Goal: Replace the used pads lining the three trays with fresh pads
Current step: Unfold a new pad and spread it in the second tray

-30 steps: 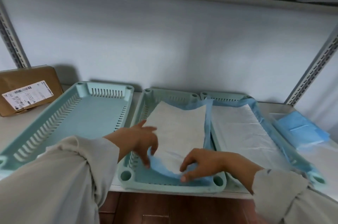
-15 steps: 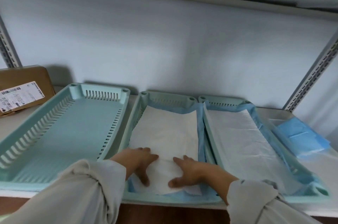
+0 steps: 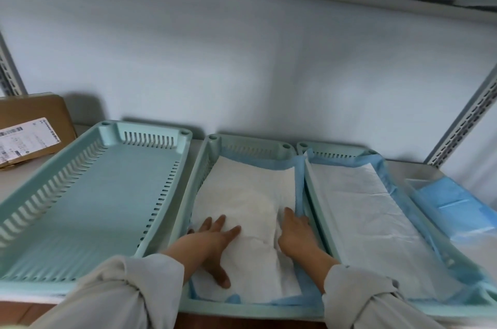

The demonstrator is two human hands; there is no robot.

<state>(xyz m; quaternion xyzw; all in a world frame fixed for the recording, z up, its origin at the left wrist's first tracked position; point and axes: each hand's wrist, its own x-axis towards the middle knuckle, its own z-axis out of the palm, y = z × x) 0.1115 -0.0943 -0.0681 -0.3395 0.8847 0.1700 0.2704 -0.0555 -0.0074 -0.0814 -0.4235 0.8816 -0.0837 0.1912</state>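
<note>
I am looking down at a pale shelf (image 3: 419,170) that is carrying three mint-green trays side by side along its front edge. The left tray (image 3: 88,194) is sitting bare, its slotted walls showing all round. The middle tray (image 3: 247,310) is holding a white pad (image 3: 250,194) with a blue border, and the pad is lying rumpled, its blue edge riding up against the tray's right wall. The right tray (image 3: 317,194) is touching the middle one and is lined with its own white pad (image 3: 371,221), whose blue border is draping over the rim. Towards the shelf's right edge, a stack of folded blue pads (image 3: 454,210) is lying just beside the right tray. At the back left corner a brown cardboard box (image 3: 35,124) with a white label is resting near the left tray. My left hand (image 3: 215,242) is pressing flat on the middle pad with fingers spread and straight, gripping nothing. My right hand (image 3: 295,232) is lying along the pad's right side, fingers extended against the blue edge, also holding nothing that I can see.
</note>
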